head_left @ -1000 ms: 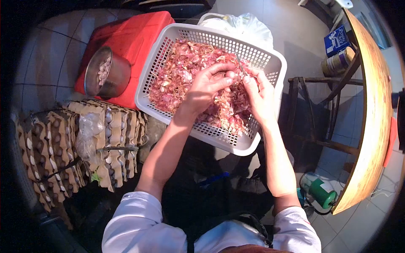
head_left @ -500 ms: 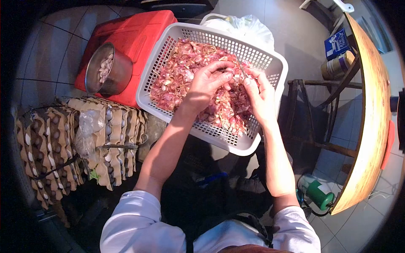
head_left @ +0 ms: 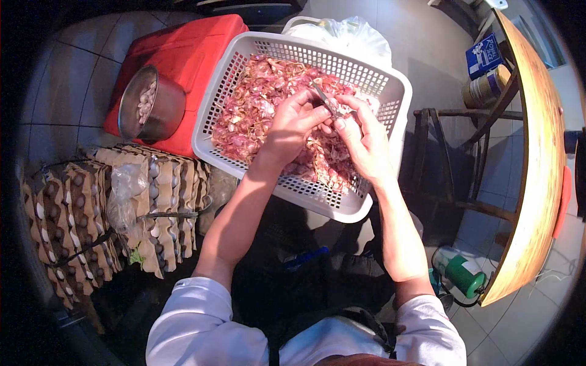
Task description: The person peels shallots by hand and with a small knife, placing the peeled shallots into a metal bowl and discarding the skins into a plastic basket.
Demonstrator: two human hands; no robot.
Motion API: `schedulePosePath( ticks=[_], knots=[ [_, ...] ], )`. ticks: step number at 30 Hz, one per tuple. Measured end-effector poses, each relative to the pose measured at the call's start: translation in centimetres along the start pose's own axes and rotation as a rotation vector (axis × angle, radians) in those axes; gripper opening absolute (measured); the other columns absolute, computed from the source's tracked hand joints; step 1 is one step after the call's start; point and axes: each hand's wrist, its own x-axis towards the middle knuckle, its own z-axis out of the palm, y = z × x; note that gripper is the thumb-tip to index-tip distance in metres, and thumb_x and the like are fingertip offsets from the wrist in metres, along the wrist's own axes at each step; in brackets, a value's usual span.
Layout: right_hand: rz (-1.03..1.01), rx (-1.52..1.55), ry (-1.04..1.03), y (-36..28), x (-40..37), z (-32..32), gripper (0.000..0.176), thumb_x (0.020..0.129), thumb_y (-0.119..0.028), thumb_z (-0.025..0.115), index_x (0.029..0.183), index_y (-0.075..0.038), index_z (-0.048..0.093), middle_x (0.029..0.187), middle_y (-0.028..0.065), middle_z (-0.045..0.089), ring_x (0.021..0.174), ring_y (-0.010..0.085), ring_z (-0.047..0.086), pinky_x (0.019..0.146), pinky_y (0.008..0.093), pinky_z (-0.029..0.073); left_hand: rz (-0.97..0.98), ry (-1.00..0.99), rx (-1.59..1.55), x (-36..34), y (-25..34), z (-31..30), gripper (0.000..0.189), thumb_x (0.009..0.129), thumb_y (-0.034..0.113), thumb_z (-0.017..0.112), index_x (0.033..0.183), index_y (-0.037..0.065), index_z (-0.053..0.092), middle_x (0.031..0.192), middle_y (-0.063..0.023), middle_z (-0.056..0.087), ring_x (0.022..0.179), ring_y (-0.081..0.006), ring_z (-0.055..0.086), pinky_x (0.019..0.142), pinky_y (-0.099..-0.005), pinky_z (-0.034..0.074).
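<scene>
A light grey plastic basket [head_left: 293, 194] holds a heap of reddish-pink shallots and loose skins [head_left: 250, 116]. Over the heap, my right hand [head_left: 366, 137] is closed on a small knife [head_left: 323, 99], whose blade points up and to the left. My left hand [head_left: 292, 125] is pinched close beside it, fingertips near the knife; what it holds is too small and covered to name. Both hands nearly meet above the basket's middle.
A metal pot [head_left: 165, 110] with peeled bulbs stands on a red box [head_left: 201, 55] at left. Stacked egg trays [head_left: 165, 201] are below it. Behind the basket lies a clear plastic bag [head_left: 360, 39]. A wooden tabletop [head_left: 534, 165] and a green canister [head_left: 461, 274] are at right.
The knife blade has swung into clear view between my hands, pointing up-left. My right hand has shifted slightly left and down. The whole view has moved a little.
</scene>
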Motion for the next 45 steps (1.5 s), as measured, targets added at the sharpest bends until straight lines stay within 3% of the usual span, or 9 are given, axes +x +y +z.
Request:
schedulePosePath(
  ticks=[7, 15, 21, 24, 27, 36, 39, 45],
  knots=[
    [0.060, 0.038, -0.007, -0.4, -0.1, 0.1, 0.033, 0.092, -0.015, 0.059, 0.123, -0.003, 0.053, 0.084, 0.0112, 0.067, 0.080, 0.0175, 0.064, 0.075, 0.0312, 0.049, -0.025, -0.028, -0.150, 0.0, -0.3, -0.4, 0.017, 0.092, 0.007, 0.057, 0.107, -0.002, 0.057, 0.088, -0.0076, 0.064, 0.075, -0.0124, 0.061, 0.068, -0.0245, 0.051],
    [0.023, 0.123, 0.064, 1.6, 0.1, 0.0, 0.024, 0.094, -0.015, 0.058, 0.113, -0.002, 0.055, 0.081, 0.0056, 0.066, 0.073, 0.0156, 0.062, 0.072, 0.0298, 0.049, -0.057, -0.009, 0.042, -0.3, -0.9, 0.1, 0.015, 0.093, 0.005, 0.057, 0.107, -0.001, 0.058, 0.089, -0.0099, 0.064, 0.075, -0.0144, 0.061, 0.070, -0.0253, 0.051],
    [0.326, 0.616, -0.031, 0.5, 0.1, -0.8, 0.023, 0.098, -0.018, 0.053, 0.117, -0.004, 0.051, 0.081, 0.0026, 0.060, 0.057, 0.0043, 0.049, 0.051, 0.0183, 0.037, -0.048, 0.015, 0.051, -0.4, -0.5, 1.1, 0.017, 0.093, 0.005, 0.057, 0.109, 0.000, 0.056, 0.090, -0.0087, 0.064, 0.076, -0.0135, 0.062, 0.070, -0.0240, 0.052],
    [0.318, 0.710, -0.044, 1.0, 0.1, -0.8, 0.023, 0.099, -0.019, 0.051, 0.117, -0.005, 0.050, 0.076, 0.0013, 0.056, 0.052, 0.0016, 0.041, 0.045, 0.0165, 0.029, -0.061, 0.004, -0.028, -0.3, -0.4, 1.3, 0.019, 0.094, 0.005, 0.057, 0.112, 0.001, 0.055, 0.090, -0.0084, 0.063, 0.077, -0.0141, 0.061, 0.071, -0.0241, 0.052],
    [0.308, 0.708, -0.031, 0.8, 0.1, -0.8, 0.024, 0.099, -0.020, 0.051, 0.118, -0.004, 0.050, 0.072, -0.0004, 0.052, 0.050, 0.0028, 0.039, 0.045, 0.0170, 0.031, -0.060, -0.002, -0.081, -0.3, -0.4, 1.3, 0.020, 0.094, 0.006, 0.055, 0.114, 0.001, 0.054, 0.092, -0.0088, 0.063, 0.080, -0.0151, 0.061, 0.072, -0.0243, 0.051],
    [0.336, 0.654, 0.007, 1.0, 0.1, -0.6, 0.028, 0.099, -0.021, 0.052, 0.120, -0.004, 0.050, 0.073, -0.0008, 0.052, 0.051, 0.0025, 0.040, 0.045, 0.0167, 0.031, -0.068, -0.039, -0.260, -0.2, -0.6, 0.7, 0.021, 0.096, 0.007, 0.052, 0.116, 0.001, 0.052, 0.098, -0.0110, 0.061, 0.081, -0.0157, 0.060, 0.070, -0.0245, 0.050],
    [0.375, 0.635, -0.028, 0.7, 0.0, -0.9, 0.029, 0.097, -0.019, 0.054, 0.122, -0.003, 0.050, 0.075, -0.0008, 0.054, 0.058, 0.0024, 0.045, 0.051, 0.0169, 0.036, -0.063, -0.051, -0.230, -0.1, -0.7, 0.4, 0.021, 0.096, 0.006, 0.052, 0.116, 0.001, 0.051, 0.098, -0.0110, 0.061, 0.083, -0.0152, 0.060, 0.069, -0.0237, 0.050],
    [0.227, 0.373, 0.006, 0.4, -0.4, -0.4, 0.032, 0.094, -0.013, 0.057, 0.124, -0.004, 0.053, 0.086, 0.0004, 0.061, 0.082, 0.0082, 0.055, 0.078, 0.0247, 0.045, -0.008, 0.027, -0.170, 0.0, -0.4, 0.2, 0.021, 0.095, 0.006, 0.053, 0.116, -0.001, 0.052, 0.100, -0.0108, 0.063, 0.082, -0.0143, 0.061, 0.067, -0.0234, 0.051]
  ],
)
